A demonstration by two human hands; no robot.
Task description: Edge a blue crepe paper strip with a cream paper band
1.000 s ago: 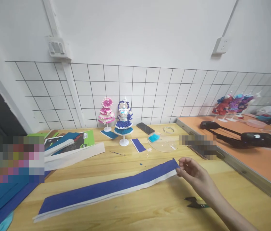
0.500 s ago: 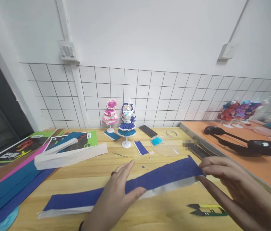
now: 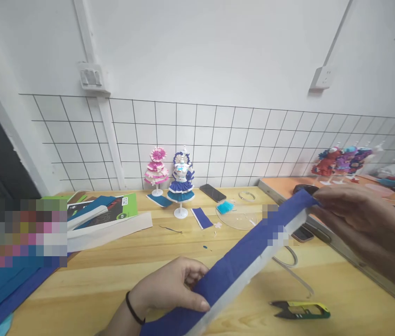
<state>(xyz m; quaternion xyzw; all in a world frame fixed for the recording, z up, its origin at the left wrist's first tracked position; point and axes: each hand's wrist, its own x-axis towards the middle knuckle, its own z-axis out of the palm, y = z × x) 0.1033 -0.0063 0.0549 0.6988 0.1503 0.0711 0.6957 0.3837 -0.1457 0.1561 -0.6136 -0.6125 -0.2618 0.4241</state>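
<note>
A long dark blue strip (image 3: 234,268) with a white lower edge slants up from the bottom centre to the right. My left hand (image 3: 174,287), with a black band at the wrist, pinches the strip near its lower part, thumb on top and fingers curled behind. My right hand (image 3: 362,219) is closed on the strip's upper end, raised above the table. Below the strip on the right lie thread snips (image 3: 300,310) with yellow and green handles. A short blue piece with white edges (image 3: 202,218) lies farther back.
Two small dresses on stands, one pink (image 3: 157,170) and one blue (image 3: 181,184), stand at the back. A phone (image 3: 213,192) and a clear disc (image 3: 236,219) lie beside them. Fabric strips (image 3: 18,284) cover the left side. An orange table (image 3: 278,186) adjoins on the right.
My right hand has lifted its end of the strip up and to the right. My left hand has curled its fingers around the strip, which now slants more steeply. The view has shifted slightly.
</note>
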